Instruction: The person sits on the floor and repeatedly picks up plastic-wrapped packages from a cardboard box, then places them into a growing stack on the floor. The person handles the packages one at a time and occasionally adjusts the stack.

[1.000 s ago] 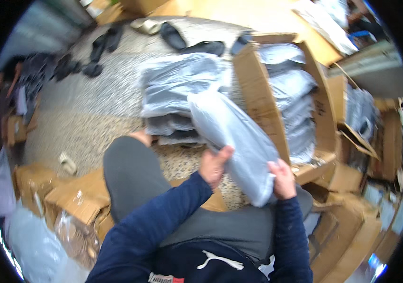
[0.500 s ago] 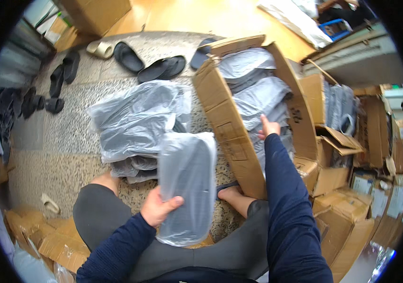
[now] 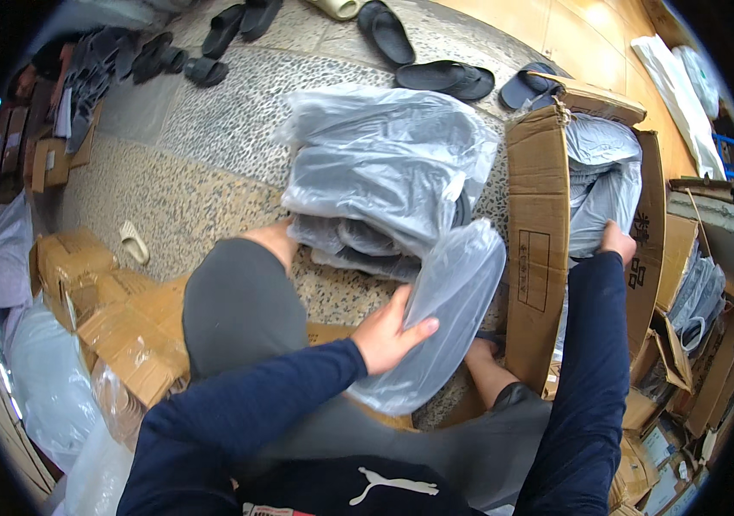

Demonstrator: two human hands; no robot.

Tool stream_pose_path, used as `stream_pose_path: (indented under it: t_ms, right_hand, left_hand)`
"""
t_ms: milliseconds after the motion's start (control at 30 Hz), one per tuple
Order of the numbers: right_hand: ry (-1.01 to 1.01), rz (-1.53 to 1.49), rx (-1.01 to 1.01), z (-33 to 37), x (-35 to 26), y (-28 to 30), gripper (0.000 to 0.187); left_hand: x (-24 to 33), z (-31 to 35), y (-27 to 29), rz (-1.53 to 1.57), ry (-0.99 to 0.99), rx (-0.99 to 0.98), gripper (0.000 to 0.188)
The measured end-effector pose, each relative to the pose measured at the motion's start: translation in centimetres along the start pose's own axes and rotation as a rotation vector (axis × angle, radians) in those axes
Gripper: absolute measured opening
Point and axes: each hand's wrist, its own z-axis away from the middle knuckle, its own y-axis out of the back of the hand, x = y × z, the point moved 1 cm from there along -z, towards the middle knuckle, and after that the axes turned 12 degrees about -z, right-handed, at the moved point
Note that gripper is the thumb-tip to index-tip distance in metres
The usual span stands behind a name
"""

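Note:
My left hand (image 3: 386, 334) is closed around the edge of a long, frosted plastic bag of slippers (image 3: 453, 314), held tilted above my lap. Inside an open cardboard box (image 3: 537, 249) on the right, my right hand (image 3: 616, 243) grips the near end of other bagged slippers (image 3: 599, 202); some of its fingers are hidden by the bag and wrist. On the floor ahead of me, left of the box, lies a stack of bagged slippers (image 3: 375, 185), its dark contents showing through the plastic. The held bag's top overlaps the stack's near right corner in view.
Loose black slippers (image 3: 440, 79) and a beige one (image 3: 135, 243) lie about the pebbled floor (image 3: 212, 185). Flattened cardboard (image 3: 139, 331) and filled plastic bags (image 3: 53, 370) crowd the left. More opened cartons (image 3: 668, 348) are piled on the right, beyond my right arm.
The view has swung left, so things sit farther right. My right hand has gone from pointing over the box to grasping a bag inside it. The left-hand bag now tilts to the right.

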Motion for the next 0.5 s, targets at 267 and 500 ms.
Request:
stream_pose_path:
  t_ms: [267, 500]
  right_hand:
    - [0.093, -0.974, -0.745, 26.0, -2.2, 18.9, 0.04]
    - [0.126, -0.839, -1.104, 43.0, 0.9, 19.8, 0.062]
  left_hand:
    - [-2.4, 0.3, 0.0, 0.236, -0.092, 0.157, 0.066]
    - [-1.6, 4.0, -1.4, 0.703, -0.22, -0.072, 0.059]
